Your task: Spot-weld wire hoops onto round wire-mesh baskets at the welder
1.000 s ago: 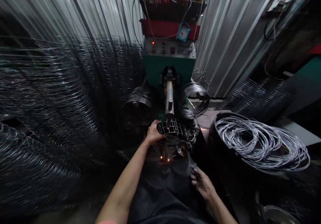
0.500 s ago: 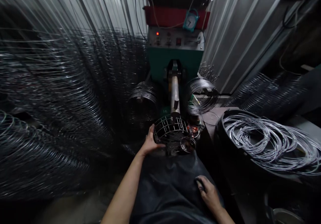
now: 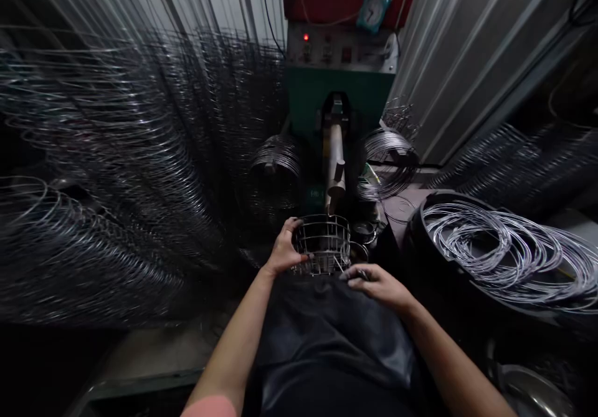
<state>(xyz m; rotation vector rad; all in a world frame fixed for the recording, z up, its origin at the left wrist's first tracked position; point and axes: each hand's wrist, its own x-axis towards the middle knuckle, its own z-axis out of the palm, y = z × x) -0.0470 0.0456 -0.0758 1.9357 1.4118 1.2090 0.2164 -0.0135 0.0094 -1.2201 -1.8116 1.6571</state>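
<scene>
A round wire basket (image 3: 322, 239) stands in front of my lap, just below the end of the machine's metal arm (image 3: 336, 161). My left hand (image 3: 284, 249) grips its left side, thumb on the near wires and fingers on the outer rim. My right hand (image 3: 376, 285) is closed by the basket's near right edge. A thin bright piece, perhaps wire, shows by its fingertips; what lies in the fingers is too dark to make out. Below both hands a black apron (image 3: 336, 342) covers my lap.
Behind the arm stands a green machine (image 3: 339, 86) with a lit red lamp. Wire coils (image 3: 275, 155) hang on both sides of the arm. At right is a black tub (image 3: 415, 242) of loose wire rings (image 3: 495, 249). Tall stacks of wire frames (image 3: 116, 130) fill the left.
My right hand has moved up from the apron to the basket's near right edge. The basket, held in my left hand, has come off the arm's tip and turned. The camera view has shifted.
</scene>
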